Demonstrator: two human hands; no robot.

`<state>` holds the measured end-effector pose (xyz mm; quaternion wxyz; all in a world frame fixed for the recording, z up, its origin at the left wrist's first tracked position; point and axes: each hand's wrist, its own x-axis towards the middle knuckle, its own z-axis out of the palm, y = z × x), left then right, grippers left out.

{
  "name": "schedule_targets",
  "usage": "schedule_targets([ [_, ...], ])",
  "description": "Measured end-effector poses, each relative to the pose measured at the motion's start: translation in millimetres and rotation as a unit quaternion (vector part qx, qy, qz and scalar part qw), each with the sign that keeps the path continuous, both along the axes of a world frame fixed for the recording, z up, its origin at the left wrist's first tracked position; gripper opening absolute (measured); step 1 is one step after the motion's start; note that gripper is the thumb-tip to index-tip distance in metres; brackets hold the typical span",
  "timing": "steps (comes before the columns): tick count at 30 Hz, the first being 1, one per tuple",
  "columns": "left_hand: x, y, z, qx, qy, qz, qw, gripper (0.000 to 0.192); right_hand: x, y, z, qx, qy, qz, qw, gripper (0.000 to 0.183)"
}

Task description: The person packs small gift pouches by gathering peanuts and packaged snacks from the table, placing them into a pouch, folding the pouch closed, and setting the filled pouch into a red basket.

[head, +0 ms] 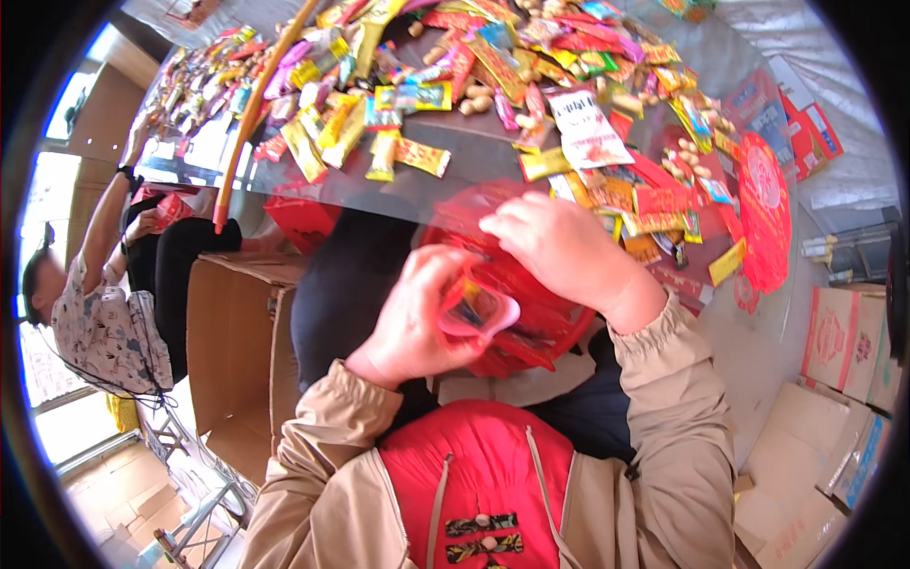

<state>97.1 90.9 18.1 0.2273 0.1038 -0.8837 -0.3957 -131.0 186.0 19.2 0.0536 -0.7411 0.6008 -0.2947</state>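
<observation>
My left hand (426,316) grips a small red bag (478,313) whose round mouth faces up, with wrapped pieces inside. My right hand (551,245) is bent just above and right of the bag, over a pile of red packets (544,323) at my lap; whether its fingertips hold anything cannot be told. Beyond my hands, wrapped candies (416,96) and peanuts in the shell (478,101) lie spread over the glass-topped table (469,153). A white printed packet (586,128) lies among them.
An orange stick (245,131) lies across the table at left. A co-worker (106,313) sits on the left, holding a red bag (173,210). An open cardboard box (231,348) stands by my left side. Red oval packaging (764,213) is at the table's right edge; cartons (839,341) stand at right.
</observation>
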Motion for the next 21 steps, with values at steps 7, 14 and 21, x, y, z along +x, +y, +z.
schedule_targets([
  [7, 2, 6, -5, -0.039, 0.007, -0.028, 0.999, 0.085, 11, -7, -5, 0.049, 0.11, -0.025, 0.992, 0.008],
  [14, 27, 7, -4, 0.003, -0.007, 0.01, 1.0, 0.085, 31, -18, 5, 0.079, 0.147, 0.027, 0.986, 0.007],
  [21, 59, -21, 12, 0.206, 0.177, 0.197, 0.942, 0.1, 36, 5, 14, 0.104, 0.13, 0.022, 0.986, 0.034],
])
